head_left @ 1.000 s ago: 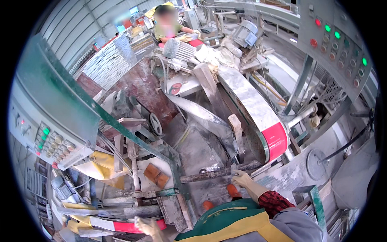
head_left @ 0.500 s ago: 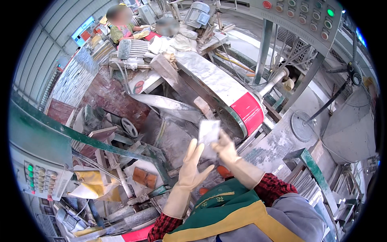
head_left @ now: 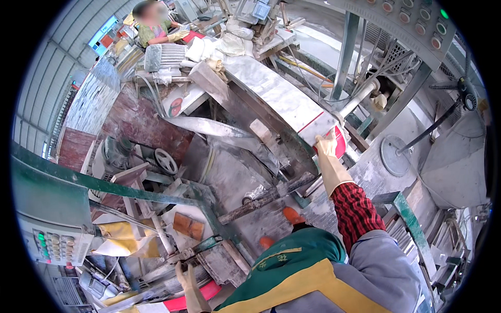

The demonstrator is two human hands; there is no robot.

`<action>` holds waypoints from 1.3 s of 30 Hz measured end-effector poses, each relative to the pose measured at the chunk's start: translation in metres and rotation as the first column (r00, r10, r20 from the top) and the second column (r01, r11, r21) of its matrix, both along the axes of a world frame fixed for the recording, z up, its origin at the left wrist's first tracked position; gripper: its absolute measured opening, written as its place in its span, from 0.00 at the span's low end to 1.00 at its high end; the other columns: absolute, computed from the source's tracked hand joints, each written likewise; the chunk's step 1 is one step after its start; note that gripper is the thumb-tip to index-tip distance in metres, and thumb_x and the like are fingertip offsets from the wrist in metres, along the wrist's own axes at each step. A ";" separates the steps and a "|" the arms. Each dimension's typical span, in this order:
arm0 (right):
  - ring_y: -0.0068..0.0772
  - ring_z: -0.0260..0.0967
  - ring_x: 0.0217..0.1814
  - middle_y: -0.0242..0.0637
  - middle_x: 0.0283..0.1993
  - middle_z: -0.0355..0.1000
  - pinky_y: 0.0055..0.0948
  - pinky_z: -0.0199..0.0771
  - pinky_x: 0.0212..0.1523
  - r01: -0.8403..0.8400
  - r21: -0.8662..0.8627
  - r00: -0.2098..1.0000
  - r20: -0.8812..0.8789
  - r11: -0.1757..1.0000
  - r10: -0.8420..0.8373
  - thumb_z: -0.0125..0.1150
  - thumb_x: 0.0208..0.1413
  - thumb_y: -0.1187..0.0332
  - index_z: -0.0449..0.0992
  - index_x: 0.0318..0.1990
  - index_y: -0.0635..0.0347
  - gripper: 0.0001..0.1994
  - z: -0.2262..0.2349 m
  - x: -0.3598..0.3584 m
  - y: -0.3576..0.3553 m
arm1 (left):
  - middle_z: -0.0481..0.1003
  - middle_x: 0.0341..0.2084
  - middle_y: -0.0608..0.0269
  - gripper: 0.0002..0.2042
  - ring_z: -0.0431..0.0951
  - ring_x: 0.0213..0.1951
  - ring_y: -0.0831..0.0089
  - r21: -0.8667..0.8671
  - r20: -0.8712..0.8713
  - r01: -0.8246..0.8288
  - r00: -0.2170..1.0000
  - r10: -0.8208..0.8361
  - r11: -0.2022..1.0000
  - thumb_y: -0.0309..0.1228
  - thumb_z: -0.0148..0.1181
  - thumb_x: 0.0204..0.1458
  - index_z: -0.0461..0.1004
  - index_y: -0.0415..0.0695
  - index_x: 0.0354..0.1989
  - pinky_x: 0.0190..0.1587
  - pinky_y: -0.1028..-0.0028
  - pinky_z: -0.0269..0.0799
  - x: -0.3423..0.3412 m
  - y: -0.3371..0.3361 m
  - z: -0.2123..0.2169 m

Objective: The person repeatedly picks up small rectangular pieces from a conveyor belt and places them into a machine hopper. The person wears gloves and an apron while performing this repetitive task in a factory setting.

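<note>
Marble, pale and grey-veined, makes up the long slab [head_left: 282, 96] that lies on the dusty machine bed [head_left: 235, 177], running from the cluttered far end down toward the person. Its near end carries a red patch, and there the right hand [head_left: 329, 148], in a cream glove, is laid against the slab's corner, fingers spread flat on the stone rather than curled round it; whether the thumb hooks under the edge cannot be told. The left hand [head_left: 185, 276], also gloved, is low at the person's left side, resting on the grey frame [head_left: 219, 261] just above a red bar [head_left: 195, 297]; its fingers look loosely laid and hold nothing that shows. By the look of it the step in hand is steadying or lining up the slab's near end on the bed. The next move would likely call for a firm, even push or pull along the slab's length, with the palm kept off the sharp corner and the left hand bracing. A handwheel [head_left: 166, 160] sits well apart to the left.
</note>
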State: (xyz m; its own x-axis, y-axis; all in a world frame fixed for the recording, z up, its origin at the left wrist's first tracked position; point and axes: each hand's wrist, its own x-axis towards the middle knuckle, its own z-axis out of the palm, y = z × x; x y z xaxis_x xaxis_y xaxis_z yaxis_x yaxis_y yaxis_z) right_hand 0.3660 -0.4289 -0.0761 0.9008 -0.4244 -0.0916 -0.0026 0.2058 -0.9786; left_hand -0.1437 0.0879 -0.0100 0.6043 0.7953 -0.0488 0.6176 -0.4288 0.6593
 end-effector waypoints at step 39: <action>0.33 0.76 0.28 0.46 0.29 0.76 0.30 0.76 0.30 -0.816 -0.556 0.577 -0.801 0.159 0.157 0.56 0.44 0.64 0.60 0.61 0.60 0.32 -0.100 -0.214 -0.096 | 0.74 0.32 0.54 0.16 0.73 0.33 0.57 0.975 -0.125 0.024 0.883 0.453 0.223 0.38 0.62 0.48 0.74 0.41 0.41 0.38 0.59 0.70 -0.061 -0.019 0.071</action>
